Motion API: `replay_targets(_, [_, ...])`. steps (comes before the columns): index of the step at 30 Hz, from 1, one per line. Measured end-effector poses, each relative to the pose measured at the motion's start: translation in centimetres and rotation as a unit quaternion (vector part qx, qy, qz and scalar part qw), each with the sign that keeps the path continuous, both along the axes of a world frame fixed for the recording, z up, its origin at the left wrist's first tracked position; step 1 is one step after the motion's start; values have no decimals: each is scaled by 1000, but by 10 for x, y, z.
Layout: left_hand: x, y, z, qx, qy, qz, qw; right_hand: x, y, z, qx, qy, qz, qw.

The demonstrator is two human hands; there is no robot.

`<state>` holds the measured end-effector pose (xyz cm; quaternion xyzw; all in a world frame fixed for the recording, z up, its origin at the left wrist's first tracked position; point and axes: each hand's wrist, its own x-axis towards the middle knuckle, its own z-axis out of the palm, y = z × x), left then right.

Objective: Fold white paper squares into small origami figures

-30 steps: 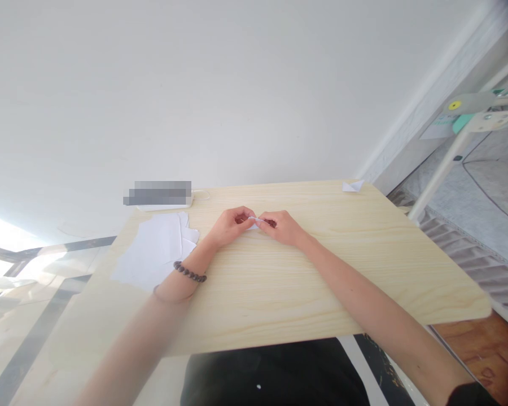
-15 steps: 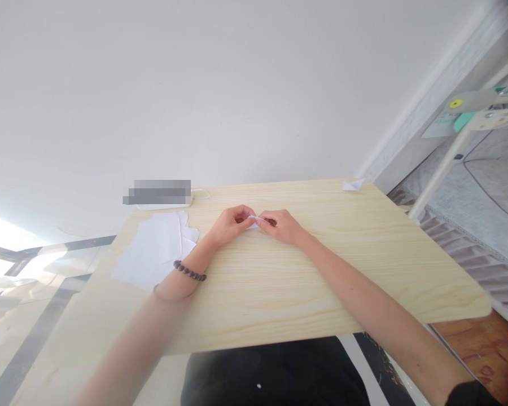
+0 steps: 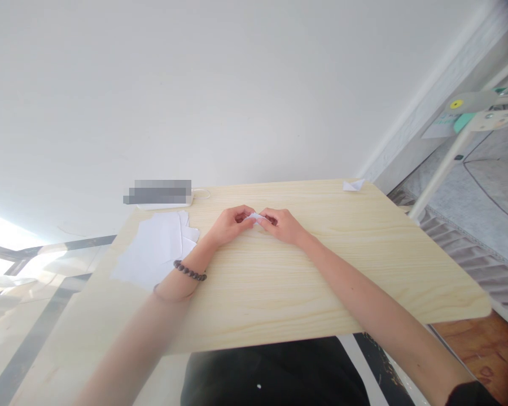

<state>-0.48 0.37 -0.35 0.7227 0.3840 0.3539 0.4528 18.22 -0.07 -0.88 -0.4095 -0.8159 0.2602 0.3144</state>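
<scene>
A small piece of white paper (image 3: 255,216) is pinched between my two hands above the middle of the table. My left hand (image 3: 232,223), with a dark bead bracelet on its wrist, closes thumb and fingers on the paper's left side. From the right, my right hand (image 3: 280,224) grips the other side the same way. The fingertips nearly meet, and they hide most of the paper, so its folds are hard to make out.
White paper sheets (image 3: 154,245) with ragged edges lie at the table's left, partly behind my left forearm. A folded white paper piece (image 3: 353,185) sits at the far right corner of the wooden table (image 3: 279,299). A blurred-out object (image 3: 163,193) stands at the back left.
The paper between my fingertips has shifted slightly: its upper edge shows more and its lower part less. Both hands stay almost in the same place.
</scene>
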Motion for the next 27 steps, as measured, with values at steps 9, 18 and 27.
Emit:
replay_targets(9, [3,-1,2,-43,-36,4,998,-1,0,3,-4,-3,-14,1000])
replay_targets(18, [0,0,0,-17,-5,-4,1000,0,2,-1,-24,19,-29,999])
replay_targets(27, [1,1,1,-18,7,17,1000,-1,0,2,-25,38,-35,998])
